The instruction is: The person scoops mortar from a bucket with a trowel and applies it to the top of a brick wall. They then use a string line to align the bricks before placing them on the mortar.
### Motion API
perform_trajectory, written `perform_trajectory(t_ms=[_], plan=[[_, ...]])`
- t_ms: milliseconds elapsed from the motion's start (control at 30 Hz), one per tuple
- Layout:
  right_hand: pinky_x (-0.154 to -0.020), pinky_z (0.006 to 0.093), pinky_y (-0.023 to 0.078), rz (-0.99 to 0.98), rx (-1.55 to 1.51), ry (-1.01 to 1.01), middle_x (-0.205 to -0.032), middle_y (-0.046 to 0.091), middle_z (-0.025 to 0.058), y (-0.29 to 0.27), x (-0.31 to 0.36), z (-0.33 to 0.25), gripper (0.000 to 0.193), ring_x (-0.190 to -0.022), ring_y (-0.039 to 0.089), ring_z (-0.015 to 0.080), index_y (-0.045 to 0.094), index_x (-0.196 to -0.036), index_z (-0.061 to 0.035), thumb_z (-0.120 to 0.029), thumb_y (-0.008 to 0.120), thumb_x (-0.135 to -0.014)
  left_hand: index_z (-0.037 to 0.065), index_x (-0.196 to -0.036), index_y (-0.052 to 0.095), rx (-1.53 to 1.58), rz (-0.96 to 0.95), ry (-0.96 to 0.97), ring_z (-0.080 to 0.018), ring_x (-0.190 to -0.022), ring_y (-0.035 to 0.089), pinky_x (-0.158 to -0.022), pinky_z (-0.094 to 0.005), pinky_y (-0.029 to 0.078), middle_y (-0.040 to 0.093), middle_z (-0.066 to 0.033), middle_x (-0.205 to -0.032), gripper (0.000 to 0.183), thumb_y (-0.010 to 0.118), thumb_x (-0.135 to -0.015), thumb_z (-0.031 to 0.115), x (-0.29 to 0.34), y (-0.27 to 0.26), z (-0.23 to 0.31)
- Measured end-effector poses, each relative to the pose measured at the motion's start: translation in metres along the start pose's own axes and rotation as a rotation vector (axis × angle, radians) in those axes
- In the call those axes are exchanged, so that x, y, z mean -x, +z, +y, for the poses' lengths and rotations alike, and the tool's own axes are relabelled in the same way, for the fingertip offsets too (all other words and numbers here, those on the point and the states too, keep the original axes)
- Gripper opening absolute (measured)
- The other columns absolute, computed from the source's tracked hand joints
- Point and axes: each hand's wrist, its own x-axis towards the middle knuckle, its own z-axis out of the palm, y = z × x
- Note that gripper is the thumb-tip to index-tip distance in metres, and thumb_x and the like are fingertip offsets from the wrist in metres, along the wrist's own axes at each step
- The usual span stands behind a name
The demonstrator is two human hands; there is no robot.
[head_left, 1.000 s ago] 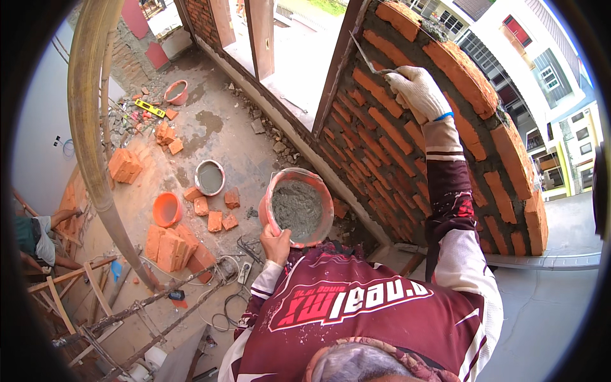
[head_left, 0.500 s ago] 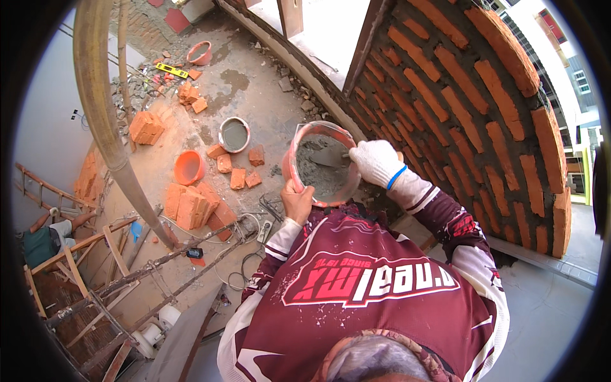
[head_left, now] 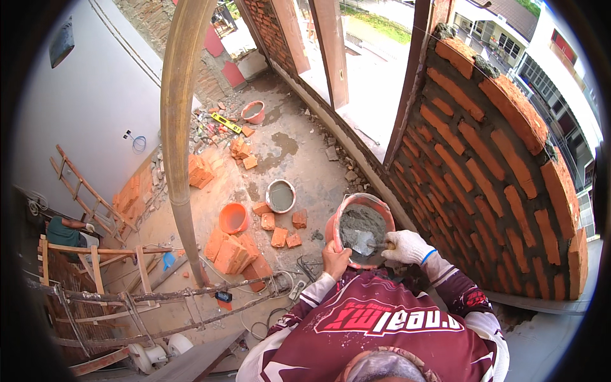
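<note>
Wall status: the orange-red clay brick wall is standing to the person's right, many staggered courses up, mortar filling most joints. Left over, by my read: the top course is carrying no brick above it, only rough grey lumps poking up at some joints, and the face is showing bare brick with no render. Final height: can't tell.

Hands: bare left hand is grasping the near-left rim of the round orange-red plastic bucket, which is sitting right in front of the torso, just beside the wall's foot. Right hand, in a white knit glove with a blue cuff edge, is curling around the handle end of a flat metal trowel. Handle itself is mostly hiding in the fist. Blade is lying in the bucket, against the mortar.

Materials: grey mortar is looking thick, grainy and lumpy, and is filling a good part of the bucket. Beyond, a white-rimmed round bucket is holding smoother, wetter-looking grey stuff. Solid rectangular orange bricks are lying piled on the dusty floor, edges crisp, with broken pieces scattering nearby.
</note>
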Motion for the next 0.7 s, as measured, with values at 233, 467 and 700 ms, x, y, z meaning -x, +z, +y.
perform_trajectory(t_ms=[233,467,700], plan=[[-0.073,0.0469,0.056,0.122,-0.042,0.149,-0.088,0.073,0.0146,-0.047,0.011,0.027,0.033,-0.086,0.072,0.0369,0.072,-0.099,-0.0103,-0.036,0.074,-0.079,0.009,-0.069,0.046,0.051,0.004,0.025,-0.0034,-0.058,0.042,-0.049,-0.0263,0.037,0.048,0.0064,-0.065,0.028,0.07,-0.078,-0.002,-0.009,-0.001,-0.019],[-0.072,0.0433,0.055,0.187,-0.039,0.005,-0.082,0.071,0.0135,-0.11,0.031,0.01,0.034,-0.079,0.071,0.0349,0.073,-0.102,-0.009,-0.034,0.076,-0.079,0.009,-0.071,0.046,0.067,0.014,0.05,-0.0035,-0.059,0.041,-0.051,-0.0257,0.036,0.047,0.0064,-0.066,0.027,0.069,-0.077,-0.003,-0.005,-0.002,-0.025],[-0.069,0.0344,0.054,0.034,-0.424,0.102,-0.08,0.069,0.0084,-0.213,0.026,0.009,0.04,-0.071,0.063,0.0172,0.073,-0.111,0.0038,-0.029,0.076,-0.087,0.008,-0.071,0.047,-0.038,0.066,0.074,-0.0047,-0.061,0.045,-0.052,-0.0269,0.038,0.051,0.0044,-0.067,0.024,0.068,-0.078,-0.002,0.004,-0.001,-0.021]])
